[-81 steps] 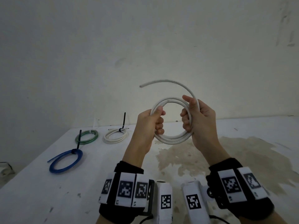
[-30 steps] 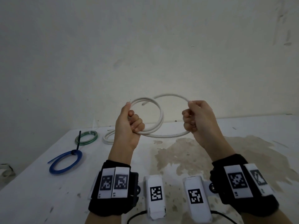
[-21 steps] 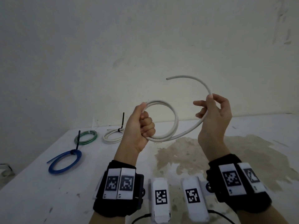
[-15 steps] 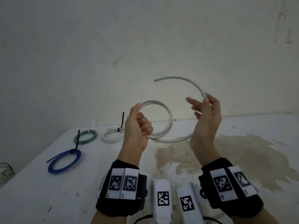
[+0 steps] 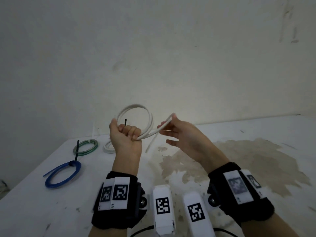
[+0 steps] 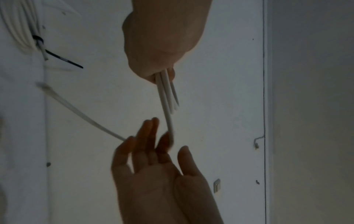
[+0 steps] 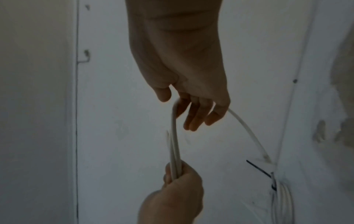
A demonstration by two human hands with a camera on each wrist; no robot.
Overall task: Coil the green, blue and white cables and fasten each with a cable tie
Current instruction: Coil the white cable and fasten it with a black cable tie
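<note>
- The left hand (image 5: 125, 135) was fisted around the loops of a white cable (image 5: 136, 110), holding the coil up above the desk (image 5: 248, 127);
- The right hand (image 5: 183, 134), just right of the left, had its fingers (image 6: 147, 128) nearly straight, and the cable bent over them, its free end (image 5: 150, 144) hanging below;
- Beyond the left hand lay a tied white coil (image 5: 107, 147); further left of it lay a green coil (image 5: 85, 147) and a blue coil (image 5: 62, 175), each with a black cable tie (image 5: 77, 149).
</note>
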